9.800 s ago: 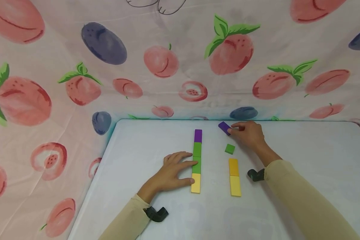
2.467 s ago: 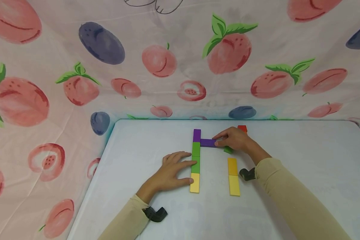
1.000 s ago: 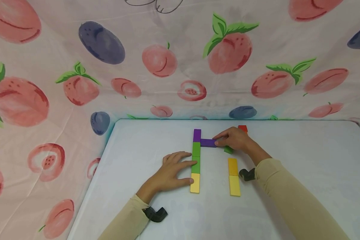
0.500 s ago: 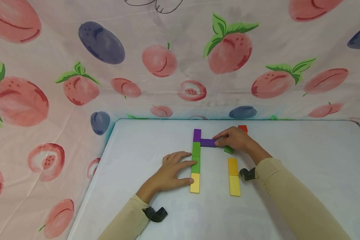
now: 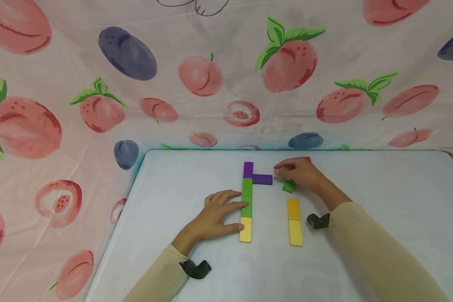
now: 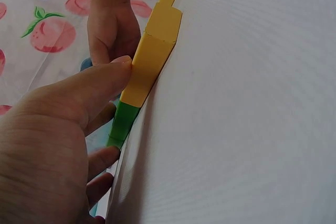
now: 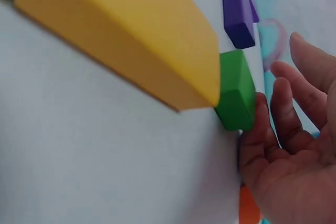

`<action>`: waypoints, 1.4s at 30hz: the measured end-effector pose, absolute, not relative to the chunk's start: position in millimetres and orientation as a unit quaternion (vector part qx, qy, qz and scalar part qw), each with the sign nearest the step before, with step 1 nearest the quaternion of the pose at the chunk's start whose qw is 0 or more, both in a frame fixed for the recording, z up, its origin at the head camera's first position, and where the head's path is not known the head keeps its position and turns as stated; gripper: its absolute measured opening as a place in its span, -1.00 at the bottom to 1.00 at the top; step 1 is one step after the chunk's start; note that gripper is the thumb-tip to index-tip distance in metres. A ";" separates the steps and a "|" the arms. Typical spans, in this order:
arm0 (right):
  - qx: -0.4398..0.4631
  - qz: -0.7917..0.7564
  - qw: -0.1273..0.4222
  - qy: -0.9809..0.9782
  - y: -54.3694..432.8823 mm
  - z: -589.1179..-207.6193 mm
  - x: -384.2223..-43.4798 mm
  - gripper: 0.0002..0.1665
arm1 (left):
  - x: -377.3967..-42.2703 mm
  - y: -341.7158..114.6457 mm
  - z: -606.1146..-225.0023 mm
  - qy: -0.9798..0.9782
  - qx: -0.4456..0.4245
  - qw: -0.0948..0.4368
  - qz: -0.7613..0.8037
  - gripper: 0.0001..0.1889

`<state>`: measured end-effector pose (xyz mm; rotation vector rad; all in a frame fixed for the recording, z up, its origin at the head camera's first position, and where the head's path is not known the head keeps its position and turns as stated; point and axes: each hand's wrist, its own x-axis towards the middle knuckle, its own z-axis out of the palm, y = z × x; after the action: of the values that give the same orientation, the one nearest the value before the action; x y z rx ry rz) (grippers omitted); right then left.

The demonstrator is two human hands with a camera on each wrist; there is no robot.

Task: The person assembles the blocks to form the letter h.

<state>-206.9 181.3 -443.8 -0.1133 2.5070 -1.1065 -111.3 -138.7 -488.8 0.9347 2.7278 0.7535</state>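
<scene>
A straight column of blocks runs front to back on the white table: yellow (image 5: 246, 231) nearest, two green (image 5: 247, 187) ones, then a purple block (image 5: 248, 169) at the far end. My left hand (image 5: 215, 216) lies along its left side, thumb against the yellow block and a fingertip on a green one. Crosswise from the column's right side, near its top, extends a second purple block (image 5: 262, 179). My right hand (image 5: 301, 172) hovers just right of that block with nothing between thumb and fingers. Close below its fingers sits a green block (image 7: 236, 92), tilted.
Two more blocks, orange-yellow (image 5: 293, 209) and yellow (image 5: 295, 233), form a short row on the right. Part of a red block (image 5: 307, 159) shows behind my right hand. The table (image 5: 173, 176) ends at a fruit-patterned cloth (image 5: 241, 46) behind and to the left.
My right hand brought the second purple block from the back right to the column's side, then let go and drew back to the right. The left hand stayed put.
</scene>
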 end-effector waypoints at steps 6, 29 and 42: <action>-0.061 -0.380 0.164 0.908 193.0 -437.6 -200.3 -0.49 | -111.5 -138.3 -488.4 0.910 0.316 0.079 0.255 -0.35; -0.110 -0.323 0.100 0.935 210.5 -456.8 -175.9 -0.61 | -110.7 -139.2 -489.4 0.910 0.317 0.078 0.254 -0.35; -0.109 -0.325 0.106 0.933 211.7 -460.1 -173.6 -0.57 | -112.0 -139.8 -492.0 0.912 0.317 0.074 0.251 -0.35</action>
<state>-173.6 211.7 -460.1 -0.3217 2.7488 -0.9584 -112.0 -139.8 -492.0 0.9520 2.7360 0.7540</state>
